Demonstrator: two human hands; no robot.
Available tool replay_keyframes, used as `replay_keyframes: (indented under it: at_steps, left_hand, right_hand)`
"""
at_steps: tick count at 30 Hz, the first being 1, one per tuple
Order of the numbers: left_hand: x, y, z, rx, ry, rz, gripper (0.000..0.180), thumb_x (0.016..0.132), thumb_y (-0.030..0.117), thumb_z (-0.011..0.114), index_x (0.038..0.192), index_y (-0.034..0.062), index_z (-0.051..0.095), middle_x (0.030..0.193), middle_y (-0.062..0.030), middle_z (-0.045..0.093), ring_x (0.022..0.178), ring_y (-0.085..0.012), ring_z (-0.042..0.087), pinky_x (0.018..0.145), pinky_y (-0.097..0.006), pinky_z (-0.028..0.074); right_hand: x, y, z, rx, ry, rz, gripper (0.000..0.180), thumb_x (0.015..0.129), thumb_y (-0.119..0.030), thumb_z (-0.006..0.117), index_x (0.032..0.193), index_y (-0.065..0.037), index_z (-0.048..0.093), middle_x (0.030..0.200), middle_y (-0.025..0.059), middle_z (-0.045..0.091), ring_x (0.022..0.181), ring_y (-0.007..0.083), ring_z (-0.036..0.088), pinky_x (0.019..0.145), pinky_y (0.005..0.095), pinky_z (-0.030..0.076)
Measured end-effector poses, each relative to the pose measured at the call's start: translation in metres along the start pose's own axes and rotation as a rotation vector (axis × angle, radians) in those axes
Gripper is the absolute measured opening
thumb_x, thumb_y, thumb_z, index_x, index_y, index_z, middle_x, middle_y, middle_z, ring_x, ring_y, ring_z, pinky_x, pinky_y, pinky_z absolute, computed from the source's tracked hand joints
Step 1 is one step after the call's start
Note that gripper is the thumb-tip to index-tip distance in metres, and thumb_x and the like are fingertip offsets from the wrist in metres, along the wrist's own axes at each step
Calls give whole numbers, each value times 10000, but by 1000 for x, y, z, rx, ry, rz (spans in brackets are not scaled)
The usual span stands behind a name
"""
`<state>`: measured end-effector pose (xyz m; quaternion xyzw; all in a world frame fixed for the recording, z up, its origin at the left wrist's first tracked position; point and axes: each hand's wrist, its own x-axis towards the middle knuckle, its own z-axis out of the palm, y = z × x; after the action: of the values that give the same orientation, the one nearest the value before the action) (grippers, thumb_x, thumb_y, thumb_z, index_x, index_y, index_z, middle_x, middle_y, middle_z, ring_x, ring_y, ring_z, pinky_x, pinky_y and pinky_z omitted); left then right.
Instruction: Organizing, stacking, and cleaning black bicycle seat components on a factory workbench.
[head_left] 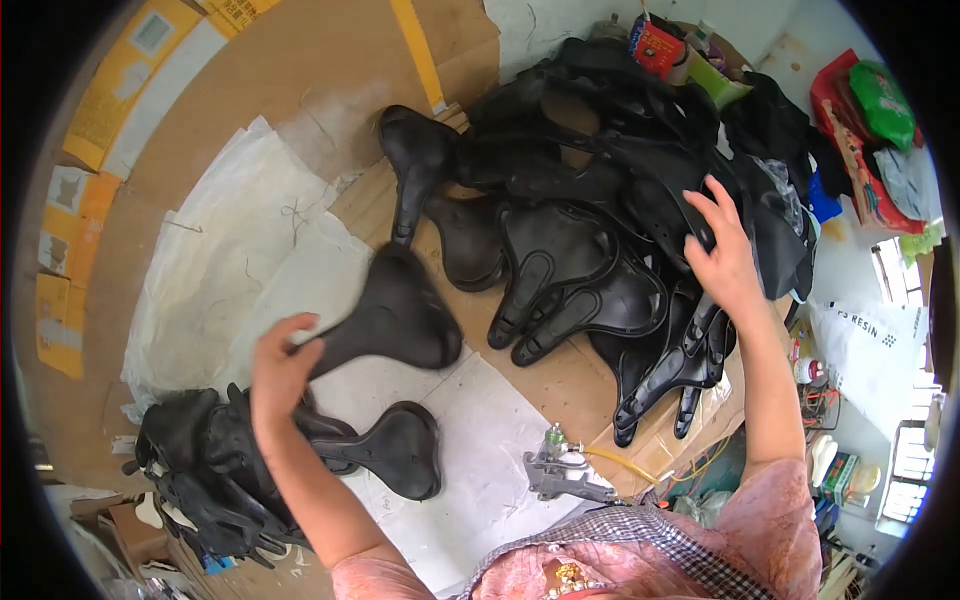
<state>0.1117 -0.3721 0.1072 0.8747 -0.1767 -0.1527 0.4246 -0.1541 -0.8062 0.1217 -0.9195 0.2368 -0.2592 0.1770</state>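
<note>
My left hand is closed round the narrow nose of a black bicycle saddle, whose wide end points up and to the right. The saddle is slightly blurred. My right hand hovers over or just touches a heap of black saddle covers and shells, its fingers spread and nothing between them. Below it, several glossy black saddle bases overlap on the cardboard. Another black saddle lies below the held one, and a further saddle stands at the far edge of the heap.
A spray gun with a yellow hose lies near my body on white sheeting. More black saddles are piled at the lower left. Cardboard walls the far side. Red and green packages sit at the far right.
</note>
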Motion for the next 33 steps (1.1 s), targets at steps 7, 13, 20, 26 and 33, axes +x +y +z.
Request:
replay_keyframes:
  at_steps: [7, 13, 20, 26, 33]
  left_hand:
    - [75, 37, 22, -368, 34, 16, 300, 796, 241, 693, 1000, 23, 664, 761, -15, 620, 633, -102, 524, 567, -233, 404]
    - [166, 38, 94, 318, 351, 271, 538, 638, 353, 799, 1004, 2, 620, 864, -158, 671, 819, -296, 653, 742, -352, 495]
    - [221, 48, 165, 487, 77, 163, 781, 606, 321, 798, 1221, -26, 464, 1053, -197, 638, 1007, -350, 607, 908, -389, 443]
    - [228, 10, 190, -153, -34, 276, 929, 543, 159, 817, 1337, 22, 356, 1170, -186, 570, 1076, -313, 566, 945, -357, 418]
    - [182, 26, 207, -216, -181, 256, 1110, 536, 102, 774, 1461, 61, 162, 1166, -169, 555, 1099, -306, 551, 948, -330, 409]
  right_hand:
    - [59, -17, 106, 65, -361, -195, 492, 737, -202, 682, 1191, -57, 560, 1346, 202, 448, 1203, 369, 476, 981, 402, 416]
    - [102, 12, 175, -520, -177, -531, 719, 729, -351, 703, 1349, -109, 431, 1329, 162, 464, 1172, 366, 473, 979, 425, 391]
    - [131, -21, 216, -377, -686, -186, 825, 741, -488, 680, 1399, -113, 354, 1308, 164, 477, 1137, 383, 494, 947, 442, 434]
    - [148, -22, 231, -340, -658, -199, 747, 739, -415, 696, 1365, -124, 410, 1239, 172, 529, 1121, 398, 506, 928, 441, 455]
    - [145, -42, 244, -108, -456, -205, 664, 709, -326, 723, 1284, -100, 479, 1126, 178, 608, 1028, 348, 593, 882, 411, 483]
